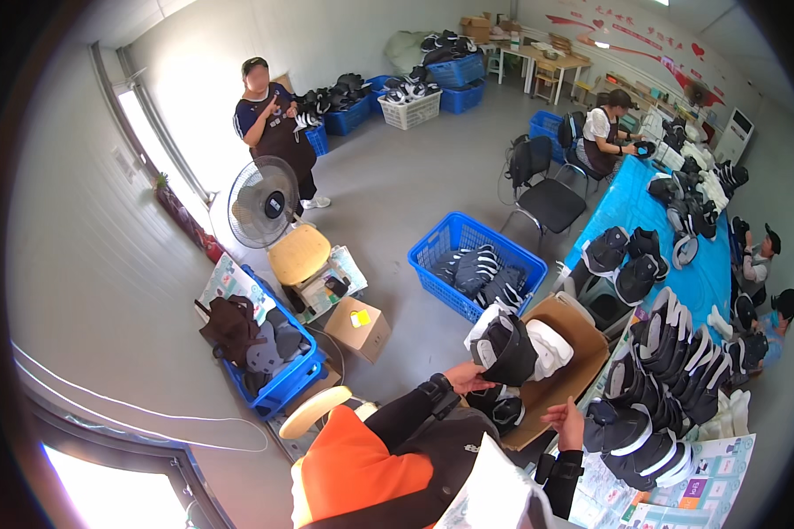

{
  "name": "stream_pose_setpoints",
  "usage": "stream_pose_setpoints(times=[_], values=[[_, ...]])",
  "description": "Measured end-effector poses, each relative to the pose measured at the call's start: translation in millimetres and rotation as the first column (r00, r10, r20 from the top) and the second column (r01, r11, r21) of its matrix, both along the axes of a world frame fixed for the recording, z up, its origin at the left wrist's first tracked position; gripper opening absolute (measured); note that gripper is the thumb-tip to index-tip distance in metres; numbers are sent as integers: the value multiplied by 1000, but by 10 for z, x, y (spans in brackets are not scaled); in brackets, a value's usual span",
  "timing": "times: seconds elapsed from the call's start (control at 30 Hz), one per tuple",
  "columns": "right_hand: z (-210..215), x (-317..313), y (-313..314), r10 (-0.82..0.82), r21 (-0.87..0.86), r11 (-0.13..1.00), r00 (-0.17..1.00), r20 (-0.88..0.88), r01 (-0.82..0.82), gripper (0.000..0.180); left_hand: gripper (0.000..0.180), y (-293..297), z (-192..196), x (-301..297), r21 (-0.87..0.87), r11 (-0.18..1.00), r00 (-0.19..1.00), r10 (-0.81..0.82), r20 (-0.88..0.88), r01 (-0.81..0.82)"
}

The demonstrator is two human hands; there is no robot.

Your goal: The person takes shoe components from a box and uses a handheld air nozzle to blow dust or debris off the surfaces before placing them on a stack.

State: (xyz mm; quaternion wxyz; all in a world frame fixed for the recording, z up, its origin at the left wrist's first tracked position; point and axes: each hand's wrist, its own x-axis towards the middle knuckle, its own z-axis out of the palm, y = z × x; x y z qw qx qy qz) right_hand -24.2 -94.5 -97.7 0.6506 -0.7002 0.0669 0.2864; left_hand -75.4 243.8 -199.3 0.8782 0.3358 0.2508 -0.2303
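Observation:
My left hand is closed at the lower edge of a black padded piece with white edging, a curved cup-like shape whose exact kind I cannot tell. That piece stands upright at the near side of an open cardboard box. Beside it in the box lies a white padded piece. Another black-and-white piece sits below my left hand. My right hand is raised at the box's near right corner, its fingers apart and nothing in them. Close to its right is a pile of black padded pieces on the table.
A blue basket of dark pieces stands ahead on the floor; another blue basket is at left. Near it are a fan, a wooden chair and a small carton. Several people work or stand around; a blue-covered table runs right.

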Motion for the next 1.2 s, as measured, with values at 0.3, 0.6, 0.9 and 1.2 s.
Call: stream_pose_setpoints(times=[0.3, 0.6, 0.9, 1.2], values=[[-111, -164, -217, -41, -19, 999, 998, -40, 40, 56, 35, -228, 6, 22, 39, 999, 999, -29, 15, 29], [-81, -286, -402, -114, 19, 993, 992, -58, 115, 54, 34, -386, -19, 93, -14, 1000, 999, -22, -45, 22], [-89, -291, -466, -96, 25, 995, 993, -66, 98, 52, 34, -376, -196, 44, -19, 999, 999, -35, 18, 35], [71, -355, -712, -136, 120, 985, 988, 79, 126, 41, 37, -478, -42, 137, -11, 999, 999, -43, -24, 42]])
